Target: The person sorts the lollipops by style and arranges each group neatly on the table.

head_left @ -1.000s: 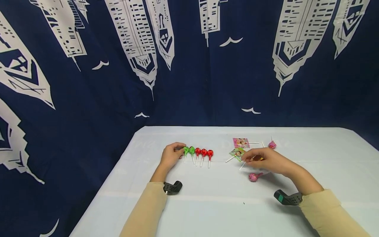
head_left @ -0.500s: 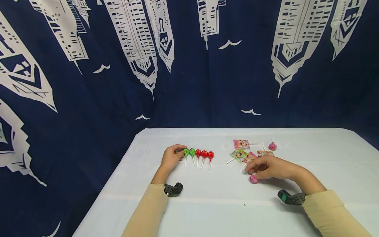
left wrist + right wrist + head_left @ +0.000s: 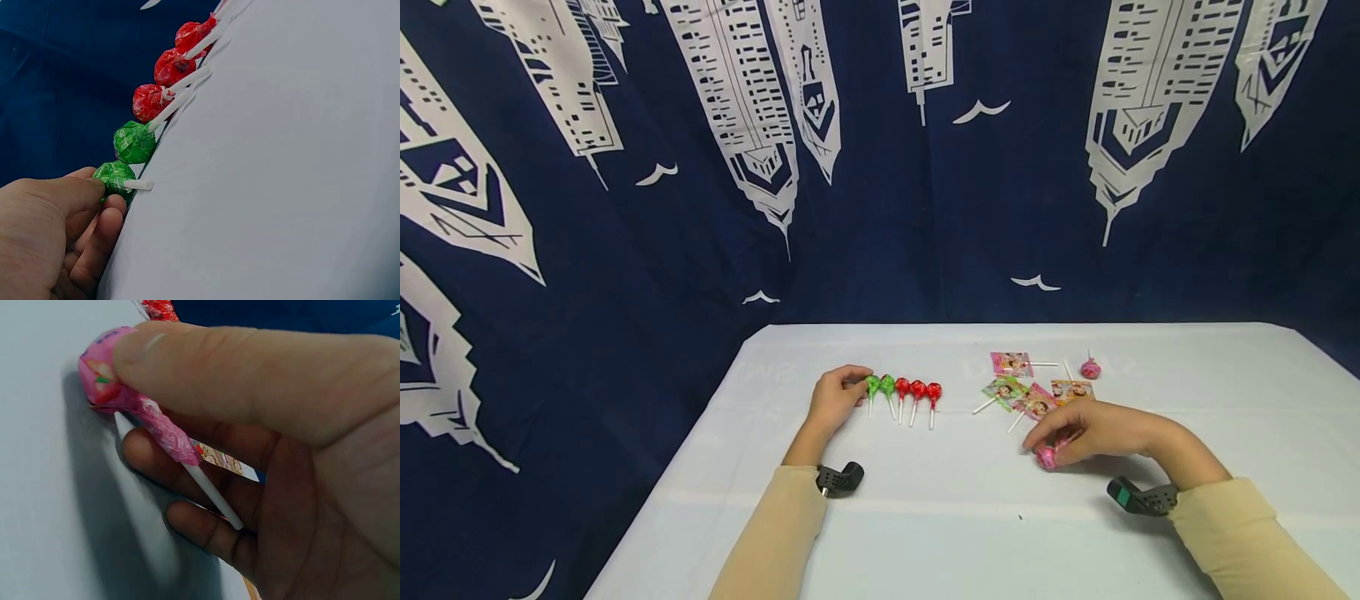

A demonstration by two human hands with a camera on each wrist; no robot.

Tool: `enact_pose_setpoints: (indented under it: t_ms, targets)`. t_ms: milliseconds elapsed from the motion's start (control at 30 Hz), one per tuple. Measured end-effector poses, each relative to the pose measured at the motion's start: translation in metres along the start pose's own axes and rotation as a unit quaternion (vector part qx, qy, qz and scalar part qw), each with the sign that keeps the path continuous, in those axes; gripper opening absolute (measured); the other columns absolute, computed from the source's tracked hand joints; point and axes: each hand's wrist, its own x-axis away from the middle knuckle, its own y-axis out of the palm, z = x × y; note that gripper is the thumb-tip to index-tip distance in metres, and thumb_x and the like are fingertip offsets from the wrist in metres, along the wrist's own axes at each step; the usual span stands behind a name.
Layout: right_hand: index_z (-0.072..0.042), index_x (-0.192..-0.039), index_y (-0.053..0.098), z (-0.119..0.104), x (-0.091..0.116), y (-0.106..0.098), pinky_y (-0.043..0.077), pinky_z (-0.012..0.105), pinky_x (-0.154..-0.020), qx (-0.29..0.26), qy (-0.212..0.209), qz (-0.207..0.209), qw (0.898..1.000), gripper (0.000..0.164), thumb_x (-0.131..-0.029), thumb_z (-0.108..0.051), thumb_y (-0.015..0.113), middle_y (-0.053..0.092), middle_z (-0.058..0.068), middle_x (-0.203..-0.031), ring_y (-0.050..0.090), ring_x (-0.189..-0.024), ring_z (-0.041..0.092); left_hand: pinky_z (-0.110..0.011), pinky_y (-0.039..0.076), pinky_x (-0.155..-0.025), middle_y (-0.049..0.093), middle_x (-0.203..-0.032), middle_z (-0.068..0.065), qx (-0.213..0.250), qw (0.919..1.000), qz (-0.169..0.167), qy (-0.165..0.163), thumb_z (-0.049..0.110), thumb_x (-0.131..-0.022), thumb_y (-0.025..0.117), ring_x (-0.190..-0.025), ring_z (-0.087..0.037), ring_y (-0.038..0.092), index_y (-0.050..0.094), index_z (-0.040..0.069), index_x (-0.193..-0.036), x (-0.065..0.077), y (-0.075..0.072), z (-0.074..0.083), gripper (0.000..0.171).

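Observation:
At the left end of a row, my left hand (image 3: 832, 398) pinches the wrapped head of a green lollipop (image 3: 114, 176) between thumb and fingers. Beside it lie a second green lollipop (image 3: 134, 144) and three red lollipops (image 3: 917, 388), sticks toward me. My right hand (image 3: 1101, 431) holds a round pink lollipop (image 3: 100, 375), thumb across its head. Its twisted wrapper and white stick run back under the palm in the right wrist view, while in the head view fingers cover most of it.
Beyond my right hand lie flat-packed lollipops: a pink packet (image 3: 1011, 364), a green packet (image 3: 1004, 390), another pink packet (image 3: 1038, 402) and an orange packet (image 3: 1072, 389). Another round pink lollipop (image 3: 1091, 368) is farther back. A dark blue printed cloth (image 3: 880, 208) hangs behind the white table (image 3: 925, 533).
My right hand has come from over the flat packets toward me and taken hold of the round pink lollipop. The left hand stays at the green lollipop.

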Motion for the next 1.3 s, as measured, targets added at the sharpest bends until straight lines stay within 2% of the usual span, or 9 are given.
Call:
enact_pose_setpoints:
  t_ms: [133,233,400,567,700,833,967,1133,1300]
  targets:
    - [-0.017,-0.114,0.075,0.0016,-0.0001,-0.0012,0.051,0.018,-0.081,0.000,-0.005,-0.007,1.000,0.025,-0.090,-0.023,0.074,0.073,0.001,-0.113,0.059,-0.097,0.003,-0.020,0.055,-0.059,0.075,-0.108,-0.010,-0.005,1.0000,0.001,-0.001,0.009,-0.094,0.067,-0.067,-0.006,0.064,0.075,0.010,-0.111,-0.0007,0.0002,-0.0003,0.019]
    - [-0.014,-0.111,0.075,0.0024,-0.0014,-0.0012,0.052,0.019,-0.076,-0.008,-0.012,-0.001,1.000,0.022,-0.090,-0.021,0.073,0.073,0.003,-0.109,0.058,-0.091,0.004,-0.020,0.055,-0.059,0.075,-0.108,-0.010,-0.006,1.0000,0.003,0.000,0.009,-0.094,0.068,-0.066,-0.006,0.064,0.075,0.010,-0.111,-0.0006,0.0004,-0.0005,0.019]
    - [-0.013,-0.107,0.075,0.0026,-0.0008,-0.0012,0.051,0.020,-0.072,-0.008,0.016,0.042,0.999,0.019,-0.090,-0.020,0.074,0.071,0.003,-0.101,0.058,-0.085,0.006,-0.020,0.055,-0.059,0.074,-0.110,-0.011,0.000,1.0000,0.000,0.000,0.008,-0.093,0.068,-0.067,-0.007,0.064,0.075,0.009,-0.111,0.0005,0.0014,-0.0008,0.019]
    - [-0.010,-0.107,0.071,0.0037,-0.0014,-0.0022,0.049,0.021,-0.073,-0.021,0.041,0.075,0.996,0.019,-0.091,-0.020,0.073,0.067,0.004,-0.101,0.057,-0.086,0.007,-0.021,0.055,-0.060,0.074,-0.110,-0.010,-0.007,1.0000,0.003,0.003,0.008,-0.094,0.067,-0.067,-0.006,0.064,0.075,0.010,-0.111,-0.0011,0.0016,-0.0005,0.019]
    - [-0.005,-0.111,0.066,0.0053,-0.0047,-0.0020,0.052,0.024,-0.069,-0.049,0.040,0.068,0.996,0.021,-0.094,-0.016,0.069,0.065,0.009,-0.102,0.062,-0.082,0.014,-0.021,0.056,-0.060,0.074,-0.111,-0.010,-0.007,1.0000,0.002,0.000,0.008,-0.094,0.067,-0.067,-0.006,0.063,0.075,0.010,-0.111,-0.0011,0.0004,0.0007,0.019]
    - [-0.004,-0.115,0.067,0.0032,-0.0056,-0.0023,0.051,0.026,-0.065,-0.056,0.055,0.063,0.995,0.023,-0.095,-0.016,0.067,0.066,0.013,-0.094,0.065,-0.076,0.022,-0.020,0.055,-0.060,0.074,-0.111,-0.011,-0.006,1.0000,0.003,-0.002,0.008,-0.094,0.067,-0.067,-0.006,0.063,0.075,0.010,-0.111,0.0000,-0.0006,0.0017,0.019]
    - [-0.006,-0.115,0.069,0.0001,-0.0045,-0.0035,0.048,0.025,-0.063,-0.058,0.070,0.072,0.993,0.024,-0.095,-0.018,0.068,0.067,0.016,-0.086,0.063,-0.075,0.024,-0.021,0.055,-0.060,0.074,-0.110,-0.011,-0.003,1.0000,0.002,-0.001,0.008,-0.094,0.067,-0.067,-0.006,0.063,0.075,0.010,-0.111,0.0003,-0.0012,0.0028,0.019]
    - [0.000,-0.118,0.065,0.0008,-0.0050,-0.0024,0.055,0.024,-0.072,-0.092,0.063,0.081,0.990,0.027,-0.096,-0.016,0.066,0.063,0.017,-0.100,0.070,-0.078,0.024,-0.020,0.056,-0.060,0.074,-0.111,-0.011,-0.001,1.0000,0.001,-0.002,0.008,-0.094,0.067,-0.068,-0.006,0.064,0.075,0.009,-0.112,0.0001,-0.0006,0.0020,0.019]
    - [0.006,-0.119,0.060,0.0007,-0.0079,0.0001,0.058,0.023,-0.076,-0.104,0.029,0.092,0.990,0.027,-0.098,-0.012,0.062,0.062,0.023,-0.106,0.073,-0.077,0.026,-0.020,0.055,-0.060,0.074,-0.110,-0.011,-0.006,1.0000,0.005,-0.003,0.008,-0.094,0.067,-0.068,-0.006,0.063,0.075,0.010,-0.111,0.0007,0.0004,0.0011,0.019]
